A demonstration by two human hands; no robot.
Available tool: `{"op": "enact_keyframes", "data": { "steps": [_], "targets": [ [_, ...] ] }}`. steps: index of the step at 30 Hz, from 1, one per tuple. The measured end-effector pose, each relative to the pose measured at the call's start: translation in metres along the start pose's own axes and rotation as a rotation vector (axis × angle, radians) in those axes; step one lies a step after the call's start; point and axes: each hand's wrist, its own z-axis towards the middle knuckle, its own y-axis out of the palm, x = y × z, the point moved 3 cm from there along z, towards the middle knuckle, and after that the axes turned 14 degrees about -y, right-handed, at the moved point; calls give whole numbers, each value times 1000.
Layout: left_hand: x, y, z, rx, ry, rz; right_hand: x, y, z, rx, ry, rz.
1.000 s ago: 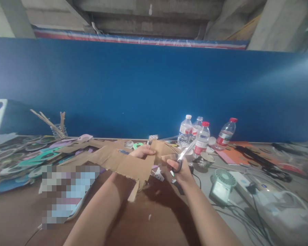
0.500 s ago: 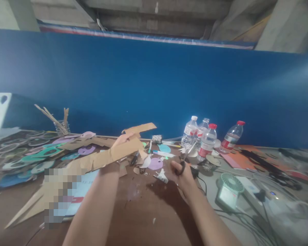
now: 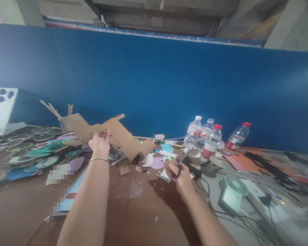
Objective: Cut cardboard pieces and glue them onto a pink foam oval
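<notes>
My left hand [image 3: 100, 142] is closed on a large, jagged piece of brown cardboard [image 3: 123, 136] and holds it up above the table, left of centre. My right hand [image 3: 180, 172] grips a pair of scissors [image 3: 184, 159] by the black handles, blades pointing up and away toward the water bottles. The two hands are apart. A thin bracelet circles my left wrist.
Several water bottles [image 3: 210, 140] stand against the blue wall. Coloured paper cut-outs [image 3: 38, 153] are piled at the left. A small green fan [image 3: 232, 193], cables [image 3: 261, 212] and orange sheets [image 3: 240, 157] lie at the right. Scraps and markers [image 3: 165, 153] litter the brown table [image 3: 133, 212].
My left hand has lifted the cardboard off the table and swung it up and to the left. My right hand has stayed in place with the scissors.
</notes>
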Motion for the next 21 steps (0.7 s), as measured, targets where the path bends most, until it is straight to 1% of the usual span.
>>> {"op": "enact_keyframes", "data": {
  "steps": [2, 3, 4, 6, 8, 9, 12, 14, 15, 16, 17, 19, 20, 21],
  "targets": [
    [0, -5, -3, 136, 22, -118, -3, 0, -1, 30, -10, -8],
    [-1, -5, -5, 194, 7, -170, -4, 1, -1, 43, -11, -12],
    [-3, -3, -7, 207, -35, -190, -5, 1, -1, 51, -7, -17],
    [-8, 7, -11, 174, -159, -186, -4, 0, -1, 63, 6, -30],
    [-10, 24, -16, 105, -259, -151, -3, 0, -1, 66, 17, -37],
    [-9, 34, -20, 68, -277, -130, -1, 0, -1, 65, 21, -31],
    [-9, 74, -40, -87, -228, 6, 3, 0, -1, 46, 33, 18],
    [-18, 103, -62, -179, -202, 128, 6, 1, 0, 25, 37, 35],
    [-26, 118, -77, -282, -164, 297, 7, 2, 0, 18, 34, 33],
    [-38, 131, -92, -363, -168, 457, 7, 2, 0, 13, 26, 29],
    [-51, 141, -108, -444, -186, 572, 7, 2, 0, 6, 17, 24],
    [-77, 151, -137, -535, -201, 672, 6, 4, -1, -24, 2, 2],
    [-88, 152, -147, -547, -190, 671, 4, 5, -2, -52, -4, -17],
    [-98, 151, -156, -567, -214, 665, 2, 6, -3, -91, -9, -45]
  ]
}}
